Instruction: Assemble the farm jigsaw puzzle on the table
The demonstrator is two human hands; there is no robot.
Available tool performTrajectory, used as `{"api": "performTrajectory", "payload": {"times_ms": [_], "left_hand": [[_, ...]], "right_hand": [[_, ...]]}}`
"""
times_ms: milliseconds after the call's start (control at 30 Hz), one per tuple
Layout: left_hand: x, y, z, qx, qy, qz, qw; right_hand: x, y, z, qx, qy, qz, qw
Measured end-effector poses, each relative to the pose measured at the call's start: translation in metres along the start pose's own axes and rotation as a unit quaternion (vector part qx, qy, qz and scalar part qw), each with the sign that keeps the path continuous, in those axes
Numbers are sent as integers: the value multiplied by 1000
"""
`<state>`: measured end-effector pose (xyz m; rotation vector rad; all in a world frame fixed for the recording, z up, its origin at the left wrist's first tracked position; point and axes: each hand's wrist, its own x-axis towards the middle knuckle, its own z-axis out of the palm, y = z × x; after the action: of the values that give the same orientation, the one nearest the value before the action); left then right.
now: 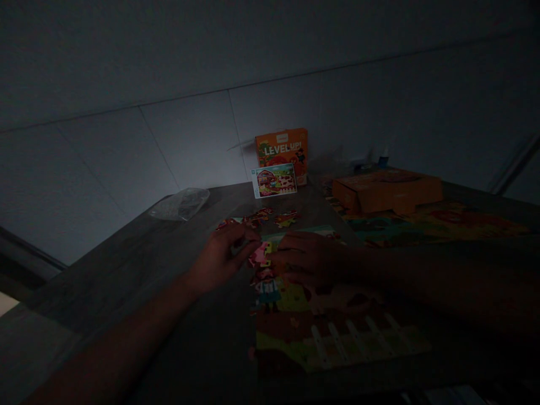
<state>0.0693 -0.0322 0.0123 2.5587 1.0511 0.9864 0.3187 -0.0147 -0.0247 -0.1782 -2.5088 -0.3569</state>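
A partly assembled farm jigsaw puzzle (pixel 287 332) lies in front of me on the dark table, with a white fence, a cow and a figure in blue printed on it. At its upper left edge sits a pink and lime puzzle piece (pixel 258 256). My left hand (pixel 221 253) is closed, its thumb and finger pinched at that piece; the exact contact is dim. My right hand (pixel 314 259) rests over the upper part of the puzzle, fingers stretched left with their tips by the pink piece. Beyond both hands lie several loose puzzle pieces (pixel 284 219).
A picture card of the farm scene (pixel 275 181) leans on an upright orange box (pixel 281 146) by the wall. A clear plastic bag (pixel 181 203) lies at the back left. On the right, an orange box lid (pixel 388 191) sits on another colourful puzzle (pixel 442 222). Lighting is very dim.
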Motion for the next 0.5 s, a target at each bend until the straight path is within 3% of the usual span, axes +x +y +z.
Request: {"api": "performTrajectory", "payload": {"times_ms": [167, 400, 500], "left_hand": [[-1, 0, 6, -19, -53, 23, 998], [-1, -8, 14, -95, -57, -67, 992], [-2, -12, 15, -70, -103, -93, 988]], "right_hand": [[2, -4, -4, -3, -32, 26, 999], [2, -3, -4, -10, -35, -15, 999], [3, -2, -4, -25, -33, -23, 999]]}}
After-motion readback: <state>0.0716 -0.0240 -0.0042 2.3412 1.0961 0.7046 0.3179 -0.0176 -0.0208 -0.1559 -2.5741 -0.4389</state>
